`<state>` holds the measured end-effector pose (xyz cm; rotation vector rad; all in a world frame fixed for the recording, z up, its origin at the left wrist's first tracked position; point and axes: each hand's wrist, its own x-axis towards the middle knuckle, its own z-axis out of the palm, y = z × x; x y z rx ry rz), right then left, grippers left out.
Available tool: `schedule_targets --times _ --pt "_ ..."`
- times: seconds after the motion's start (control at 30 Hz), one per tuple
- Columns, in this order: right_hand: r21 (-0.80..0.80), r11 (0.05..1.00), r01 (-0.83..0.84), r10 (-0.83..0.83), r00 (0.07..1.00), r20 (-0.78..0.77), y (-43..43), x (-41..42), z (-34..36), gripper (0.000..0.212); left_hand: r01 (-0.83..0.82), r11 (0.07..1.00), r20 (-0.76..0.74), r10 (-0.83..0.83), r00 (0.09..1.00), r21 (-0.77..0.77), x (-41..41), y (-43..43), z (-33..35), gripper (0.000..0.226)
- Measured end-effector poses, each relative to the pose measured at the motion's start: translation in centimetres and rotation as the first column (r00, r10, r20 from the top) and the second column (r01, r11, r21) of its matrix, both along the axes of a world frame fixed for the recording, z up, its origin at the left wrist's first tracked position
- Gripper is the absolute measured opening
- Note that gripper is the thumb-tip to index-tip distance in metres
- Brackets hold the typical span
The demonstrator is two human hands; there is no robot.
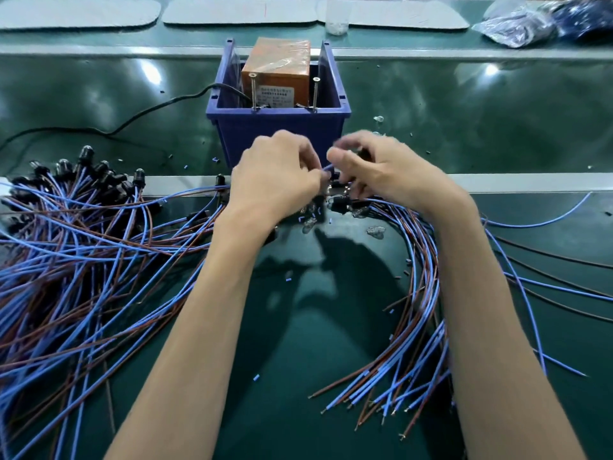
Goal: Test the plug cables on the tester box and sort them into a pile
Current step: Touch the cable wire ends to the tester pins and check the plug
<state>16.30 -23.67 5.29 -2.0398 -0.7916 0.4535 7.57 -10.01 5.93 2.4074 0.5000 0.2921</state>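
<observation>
A blue bin [277,134] holds the orange tester box [275,73], with two upright screws at its front. Just before the bin, my left hand [275,180] and my right hand [374,171] meet, fingers curled, pinching a plug cable [326,167] with a blue wire between them. What the fingers hold is blurred. A big pile of blue and brown plug cables [83,247] with black sockets lies at the left. A smaller bundle of cables [414,293] fans out under my right forearm.
A black power cord [149,111] runs left from the bin. Loose small bulbs [374,231] and wire scraps lie on the green mat. Grey pads [238,11] and plastic bags [530,21] sit beyond the far rail. A metal rail [514,182] crosses the bench.
</observation>
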Motion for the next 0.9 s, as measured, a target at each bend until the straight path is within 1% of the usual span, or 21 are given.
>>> schedule_targets --times 0.03,0.07,0.1,0.13,0.2,0.27,0.3,0.37,0.43,0.47,0.5,0.57,0.6,0.63,0.7,0.8,0.9 --pt "0.159 0.986 0.041 -0.034 0.998 -0.049 0.2 -0.1 0.2 0.033 0.006 0.998 0.054 -0.003 0.999 -0.065 0.0 -0.1 0.1 0.017" --pt "0.314 0.945 0.092 -0.064 0.993 -0.099 0.4 -0.2 0.4 0.036 0.028 0.989 0.099 -0.013 0.995 -0.148 0.0 -0.2 0.3 0.017" --pt "0.423 0.896 0.137 -0.087 0.987 -0.135 0.7 -0.3 0.6 0.037 0.055 0.972 0.138 -0.024 0.990 -0.227 -0.1 -0.2 0.5 0.017" --pt "0.482 0.860 0.168 -0.103 0.982 -0.159 0.8 -0.3 0.8 0.035 0.082 0.955 0.167 -0.034 0.985 -0.284 -0.2 -0.2 0.6 0.018" --pt "0.504 0.846 0.177 -0.091 0.977 -0.190 1.1 -0.6 0.9 0.025 0.118 0.933 0.199 -0.052 0.979 -0.339 -0.3 -0.3 0.9 0.018" --pt "0.471 0.874 0.120 -0.036 0.982 -0.183 1.2 -0.9 0.8 0.008 0.121 0.924 0.201 -0.049 0.978 -0.362 -0.3 -0.4 1.0 0.016" --pt "0.450 0.886 0.116 -0.037 0.983 -0.181 1.2 -0.9 0.8 0.006 0.117 0.914 0.198 -0.041 0.979 -0.388 -0.3 -0.5 1.1 0.016" --pt "0.424 0.891 0.164 -0.098 0.980 -0.174 1.4 -1.0 0.8 0.014 0.114 0.856 0.192 -0.018 0.981 -0.504 -0.4 -0.7 1.5 0.021" --pt "0.443 0.867 0.228 -0.155 0.969 -0.194 1.4 -1.1 1.0 0.020 0.166 0.723 0.163 -0.075 0.984 -0.671 -0.5 -1.2 2.1 0.020" --pt "0.466 0.848 0.254 -0.170 0.962 -0.215 1.4 -1.2 1.1 0.022 0.189 0.663 0.133 -0.135 0.982 -0.724 -0.5 -1.4 2.4 0.026" --pt "0.491 0.825 0.280 -0.186 0.955 -0.231 1.4 -1.3 1.3 0.022 0.189 0.611 0.090 -0.189 0.978 -0.769 -0.6 -1.8 2.7 0.037" --pt "0.544 0.774 0.325 -0.224 0.943 -0.245 1.4 -1.5 1.6 0.023 0.145 0.507 0.019 -0.245 0.969 -0.850 -0.3 -2.5 2.5 0.048" --pt "0.577 0.745 0.336 -0.225 0.940 -0.257 1.4 -1.5 1.8 0.024 0.099 0.456 -0.012 -0.234 0.972 -0.884 -0.1 -3.0 2.2 0.053" --pt "0.614 0.713 0.339 -0.211 0.939 -0.272 1.5 -1.6 2.1 0.024 0.040 0.408 -0.047 -0.200 0.979 -0.912 0.3 -3.5 2.0 0.059" --pt "0.658 0.666 0.352 -0.206 0.934 -0.291 1.6 -1.8 2.5 0.025 -0.053 0.291 -0.071 -0.053 0.996 -0.955 0.8 -4.7 1.5 0.062" --pt "0.643 0.662 0.386 -0.245 0.922 -0.301 1.7 -2.0 2.7 0.025 -0.046 0.054 -0.033 0.211 0.977 -0.997 1.0 -6.2 1.3 0.047" --pt "0.639 0.668 0.381 -0.229 0.922 -0.311 2.0 -2.3 2.6 0.025 -0.031 -0.136 -0.083 0.399 0.913 -0.990 0.9 -6.8 1.5 0.022"
